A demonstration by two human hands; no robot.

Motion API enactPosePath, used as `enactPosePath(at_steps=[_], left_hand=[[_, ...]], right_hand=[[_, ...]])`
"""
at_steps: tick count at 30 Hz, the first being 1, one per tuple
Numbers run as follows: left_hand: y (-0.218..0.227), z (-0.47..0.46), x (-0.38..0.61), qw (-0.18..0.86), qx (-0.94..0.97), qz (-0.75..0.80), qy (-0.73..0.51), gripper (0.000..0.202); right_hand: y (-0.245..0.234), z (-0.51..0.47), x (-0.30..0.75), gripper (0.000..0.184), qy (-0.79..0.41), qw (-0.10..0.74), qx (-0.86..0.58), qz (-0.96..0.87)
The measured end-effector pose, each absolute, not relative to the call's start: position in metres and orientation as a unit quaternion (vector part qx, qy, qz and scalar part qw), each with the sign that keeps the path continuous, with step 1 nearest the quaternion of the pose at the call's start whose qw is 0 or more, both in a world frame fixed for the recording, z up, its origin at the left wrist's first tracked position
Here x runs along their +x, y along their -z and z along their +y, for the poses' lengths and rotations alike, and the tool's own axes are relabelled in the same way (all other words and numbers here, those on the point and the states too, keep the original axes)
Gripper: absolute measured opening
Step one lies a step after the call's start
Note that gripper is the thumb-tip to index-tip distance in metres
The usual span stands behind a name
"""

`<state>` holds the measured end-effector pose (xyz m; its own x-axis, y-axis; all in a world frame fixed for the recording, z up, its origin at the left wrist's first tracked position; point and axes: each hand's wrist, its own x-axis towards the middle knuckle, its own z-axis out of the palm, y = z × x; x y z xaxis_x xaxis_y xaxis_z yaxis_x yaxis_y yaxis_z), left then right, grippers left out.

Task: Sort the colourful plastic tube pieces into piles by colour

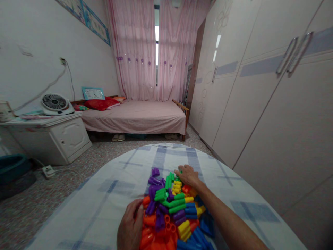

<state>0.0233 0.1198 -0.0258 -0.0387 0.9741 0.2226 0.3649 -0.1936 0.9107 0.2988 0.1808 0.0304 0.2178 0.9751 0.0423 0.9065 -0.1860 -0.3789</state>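
Observation:
A pile of plastic tube-shaped building blocks lies on the table in front of me. At its left edge is my left hand (130,224), thumb apart from the fingers, resting beside the orange blocks (149,220). My right hand (187,175) reaches over the far right side of the pile. Its fingers are spread and bent down over a green block, which they partly cover. Purple blocks (154,181), green blocks (177,203) and yellow blocks (184,230) lie between the hands. Blue blocks (197,239) sit near my right forearm.
A checked cloth covers the rounded table (125,177). Beyond it stand a bed (137,116) and pink curtains (137,45). Wardrobes (260,104) line the right side. A fan (56,103) stands on a white cabinet (71,137) at left, with a power strip (48,171) on the floor.

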Motion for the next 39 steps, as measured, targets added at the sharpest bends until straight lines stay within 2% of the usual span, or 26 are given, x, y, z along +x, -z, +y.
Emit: enactPosePath(at_steps=[3, 9, 14, 19, 22, 24, 28, 30, 39], left_hand=[[0.026, 0.120, 0.024, 0.323, 0.613, 0.548, -0.469, 0.038], [0.026, 0.118, 0.025, 0.320, 0.624, 0.547, -0.457, 0.038], [0.023, 0.118, 0.026, 0.304, 0.632, 0.545, -0.460, 0.038], [0.019, 0.117, 0.026, 0.299, 0.634, 0.544, -0.461, 0.035], [0.020, 0.116, 0.026, 0.307, 0.637, 0.542, -0.454, 0.036], [0.021, 0.116, 0.026, 0.312, 0.635, 0.543, -0.453, 0.037], [0.025, 0.118, 0.025, 0.312, 0.630, 0.543, -0.460, 0.038], [0.027, 0.119, 0.024, 0.310, 0.631, 0.543, -0.460, 0.037], [0.027, 0.119, 0.027, 0.282, 0.634, 0.548, -0.466, 0.037]], right_hand=[[-0.031, 0.179, 0.284, 0.040, -0.120, 0.153, -0.741, -0.643], [-0.048, 0.154, 0.264, 0.022, -0.160, 0.174, -0.647, -0.724], [-0.067, 0.108, 0.247, 0.025, -0.164, 0.251, -0.539, -0.787], [-0.096, 0.078, 0.230, 0.036, -0.190, 0.259, -0.467, -0.824], [-0.103, 0.099, 0.220, 0.034, -0.182, 0.268, -0.469, -0.822], [-0.098, 0.129, 0.212, 0.037, -0.161, 0.256, -0.502, -0.810], [-0.072, 0.193, 0.192, 0.055, -0.144, 0.143, -0.595, -0.778], [-0.060, 0.214, 0.183, 0.057, -0.155, 0.112, -0.613, -0.767], [-0.048, 0.209, 0.187, 0.027, -0.192, 0.100, -0.557, -0.802]])
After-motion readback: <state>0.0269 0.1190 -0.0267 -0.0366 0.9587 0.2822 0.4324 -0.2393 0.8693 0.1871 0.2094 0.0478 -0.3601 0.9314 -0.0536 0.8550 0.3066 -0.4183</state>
